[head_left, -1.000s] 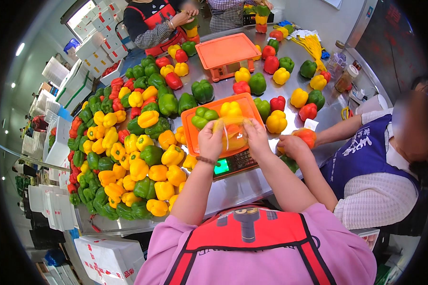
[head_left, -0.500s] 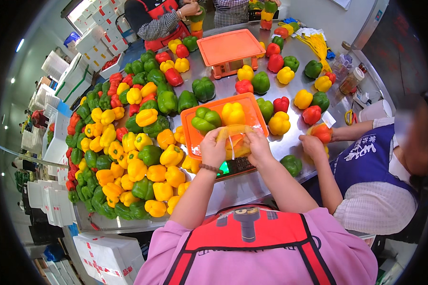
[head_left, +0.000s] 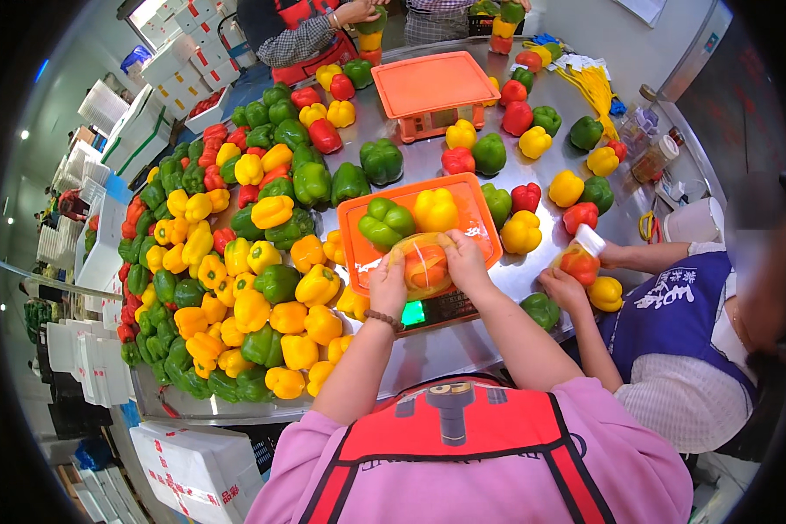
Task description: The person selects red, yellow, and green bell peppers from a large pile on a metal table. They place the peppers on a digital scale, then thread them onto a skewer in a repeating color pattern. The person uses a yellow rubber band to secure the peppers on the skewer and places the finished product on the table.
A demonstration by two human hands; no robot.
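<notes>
Yellow net bag [head_left: 422, 244] — above orange scale [head_left: 353, 225], around or before a red pepper [head_left: 430, 272], unclear which. Left hand [head_left: 388, 284], right hand [head_left: 468, 265]: fingers clamped on its edge. Possible fault — mesh tears if overstretched, or slips if pinched loosely.

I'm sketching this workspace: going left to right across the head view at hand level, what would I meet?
Heaped red-green-yellow bell peppers, left hand, translucent yellow wrapping, right hand, glossy green bell pepper, glossy yellow bell pepper.

Pale wall [head_left: 598, 37] beyond a metal table [head_left: 441, 360]
</notes>
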